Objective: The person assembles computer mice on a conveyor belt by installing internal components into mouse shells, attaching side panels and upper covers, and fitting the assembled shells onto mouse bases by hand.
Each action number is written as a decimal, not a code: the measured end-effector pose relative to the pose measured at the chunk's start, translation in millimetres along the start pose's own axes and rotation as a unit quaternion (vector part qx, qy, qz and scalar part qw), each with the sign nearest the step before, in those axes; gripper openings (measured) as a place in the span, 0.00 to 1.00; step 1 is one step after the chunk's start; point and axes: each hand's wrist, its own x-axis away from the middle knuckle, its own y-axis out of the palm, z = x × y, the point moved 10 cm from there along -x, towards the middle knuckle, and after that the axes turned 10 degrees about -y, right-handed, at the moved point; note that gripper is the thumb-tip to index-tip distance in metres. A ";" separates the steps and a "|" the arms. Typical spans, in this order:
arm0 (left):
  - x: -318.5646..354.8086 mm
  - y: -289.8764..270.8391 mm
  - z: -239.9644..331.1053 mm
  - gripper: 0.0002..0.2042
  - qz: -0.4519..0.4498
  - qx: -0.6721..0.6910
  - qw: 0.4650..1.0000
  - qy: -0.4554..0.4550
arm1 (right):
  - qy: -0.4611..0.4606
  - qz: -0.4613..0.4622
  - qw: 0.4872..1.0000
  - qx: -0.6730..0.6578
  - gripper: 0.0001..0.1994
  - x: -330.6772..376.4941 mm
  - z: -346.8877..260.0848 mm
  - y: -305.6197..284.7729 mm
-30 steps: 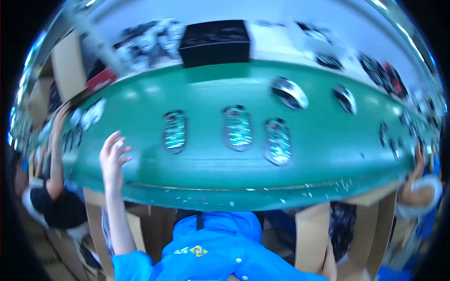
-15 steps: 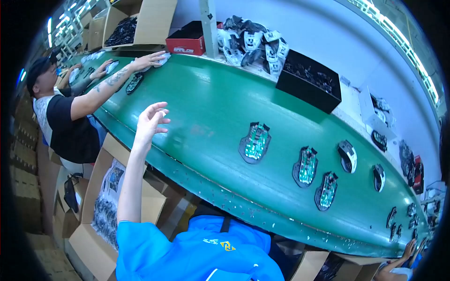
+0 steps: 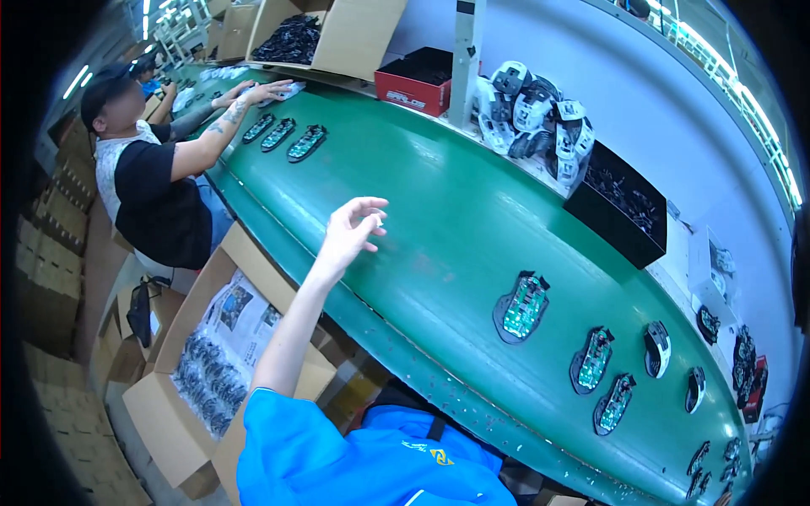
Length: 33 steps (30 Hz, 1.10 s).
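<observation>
Opened mouse base [image 3: 510, 322], black underneath with green circuit board [image 3: 526, 304], on green worktop [image 3: 422, 202], right of left hand [image 3: 347, 236]. Hand half-curled, fingers apart; right hand out of view. Black box [image 3: 609, 223]: small dark parts [image 3: 626, 194]. Cardboard box [image 3: 169, 428]: clear-bagged pieces [image 3: 207, 379], printed sheet [image 3: 238, 310].

Bright blue shirt [image 3: 291, 447], short left sleeve [image 3: 272, 413]; yellow angular emblem [image 3: 441, 457] on front, small white lettering [image 3: 414, 445] beside it; short dark strap [image 3: 436, 428] against the blue; thin white trim [image 3: 413, 497] near lower edge; left forearm [image 3: 295, 333] and left hand [image 3: 354, 229] bare.
</observation>
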 end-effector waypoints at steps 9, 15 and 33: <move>10.7 14.9 -16.1 0.14 0.030 0.076 0.997 0.011 | -0.199 -0.086 0.972 0.088 0.33 -33.7 -92.1 81.8; 46.0 55.3 2.5 0.12 -0.012 0.014 0.999 0.032 | -0.327 -0.168 0.919 0.144 0.34 -70.7 -130.2 150.5; 79.5 192.6 24.1 0.18 -0.139 -0.100 0.983 0.070 | -0.301 -0.141 0.895 0.297 0.36 60.1 24.7 99.7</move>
